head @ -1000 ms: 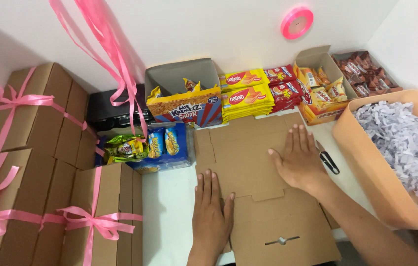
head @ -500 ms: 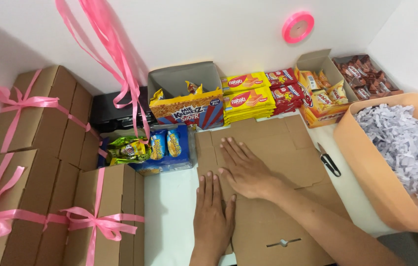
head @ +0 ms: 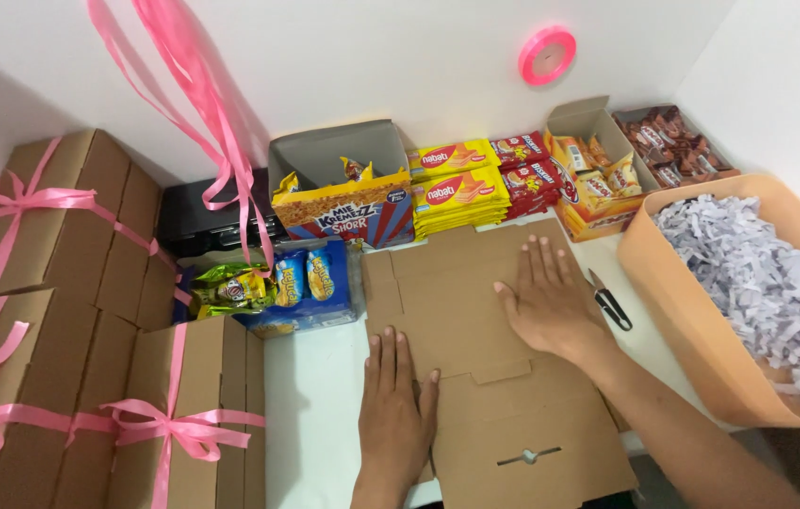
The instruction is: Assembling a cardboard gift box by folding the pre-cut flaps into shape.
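A flat unfolded brown cardboard box blank lies on the white table in front of me. My left hand presses flat on its near left part, fingers together. Farther back and to the right, my right hand rests palm down on the blank with fingers slightly spread. Neither hand holds anything. A black marker lies just right of my right hand.
Closed brown boxes tied with pink ribbon stack at the left. Snack packs and wafer packets line the back wall. An orange tub of shredded white paper stands at the right. Pink ribbon hangs from the wall beside a ribbon spool.
My right hand slid left across the cardboard, then back to the right. The left hand has stayed pressed on the near left part.
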